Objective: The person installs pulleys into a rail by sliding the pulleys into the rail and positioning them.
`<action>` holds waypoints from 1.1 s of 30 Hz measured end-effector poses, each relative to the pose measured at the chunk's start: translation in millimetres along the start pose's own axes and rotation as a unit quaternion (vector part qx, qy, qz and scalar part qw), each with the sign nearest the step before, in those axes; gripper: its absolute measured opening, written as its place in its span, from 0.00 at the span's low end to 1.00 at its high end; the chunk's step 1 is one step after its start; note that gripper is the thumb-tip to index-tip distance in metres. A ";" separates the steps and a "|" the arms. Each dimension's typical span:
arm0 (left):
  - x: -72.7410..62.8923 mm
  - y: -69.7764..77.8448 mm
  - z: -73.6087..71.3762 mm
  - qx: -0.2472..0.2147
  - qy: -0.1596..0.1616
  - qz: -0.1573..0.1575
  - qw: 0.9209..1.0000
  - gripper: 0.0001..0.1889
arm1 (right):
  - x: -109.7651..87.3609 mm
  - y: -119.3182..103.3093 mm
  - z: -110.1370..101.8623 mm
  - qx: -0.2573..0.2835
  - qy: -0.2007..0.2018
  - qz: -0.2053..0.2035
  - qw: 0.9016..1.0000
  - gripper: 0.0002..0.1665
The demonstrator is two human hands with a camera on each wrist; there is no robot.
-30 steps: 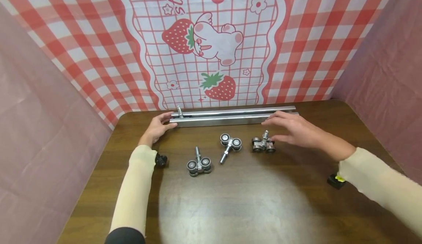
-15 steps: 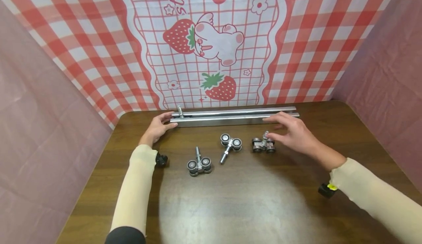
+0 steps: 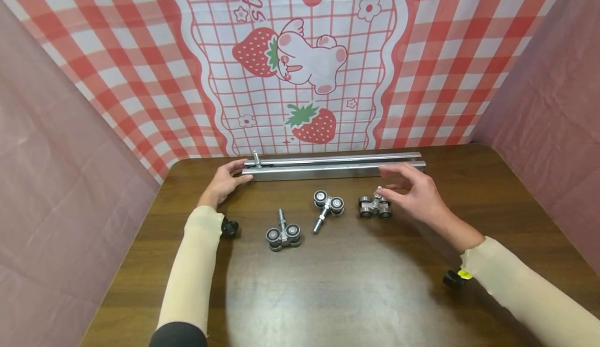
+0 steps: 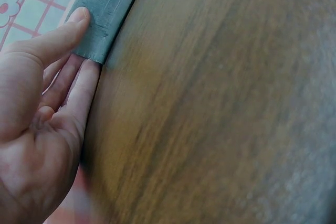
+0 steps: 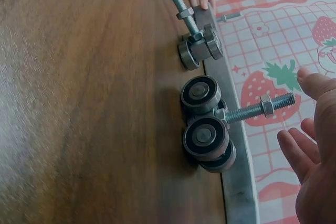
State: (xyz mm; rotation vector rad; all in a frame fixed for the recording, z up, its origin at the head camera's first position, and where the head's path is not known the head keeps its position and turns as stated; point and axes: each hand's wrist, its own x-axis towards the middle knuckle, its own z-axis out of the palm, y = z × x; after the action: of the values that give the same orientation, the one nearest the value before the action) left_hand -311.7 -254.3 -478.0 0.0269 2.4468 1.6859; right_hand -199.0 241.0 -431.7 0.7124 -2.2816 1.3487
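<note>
My left hand (image 3: pixel 223 183) holds the left end of a metal channel rail (image 3: pixel 309 172), thumb on its front side; the thumb presses the rail's wall (image 4: pixel 107 14) in the left wrist view. One roller trolley sits inside the rail near that end, its bolt (image 3: pixel 256 159) sticking up. My right hand (image 3: pixel 419 193) hovers with parted fingers around the upright bolt of the rightmost roller trolley (image 3: pixel 375 207). In the right wrist view, this trolley's threaded bolt (image 5: pixel 257 110) points at the gap between thumb and fingers, apart from them.
Two more roller trolleys lie in front of the rail: a middle one (image 3: pixel 327 203) with its bolt toward me, and a left one (image 3: pixel 283 236) with its bolt toward the rail. Behind the wooden table (image 3: pixel 300 295) hangs a strawberry-print checked cloth (image 3: pixel 436 65).
My right hand has turned and drawn slightly toward me beside the rightmost trolley, its thumb now near the bolt's top. The left hand, rail and trolleys stay put.
</note>
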 end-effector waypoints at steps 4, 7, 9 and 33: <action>0.4 -0.7 0.1 -0.005 -0.001 0.002 1.000 0.37 | -3.6 1.9 1.6 0.041 0.011 0.024 0.999 0.32; 0.4 -1.0 0.2 -0.007 0.001 0.002 1.000 0.37 | -6.7 2.1 3.4 0.075 0.015 0.047 0.996 0.31; 0.0 -0.7 0.4 -0.006 0.002 0.001 1.000 0.37 | -9.5 2.9 5.5 0.093 0.018 0.058 0.994 0.31; -0.1 -2.2 -1.1 0.007 -0.001 -0.005 1.000 0.37 | -31.4 11.3 29.1 0.107 0.045 0.106 0.988 0.26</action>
State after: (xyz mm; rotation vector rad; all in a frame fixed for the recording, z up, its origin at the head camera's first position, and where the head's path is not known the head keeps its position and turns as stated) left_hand -311.6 -256.1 -479.6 0.0183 2.4530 1.6633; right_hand -183.2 226.9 -470.5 0.4709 -2.2126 1.7075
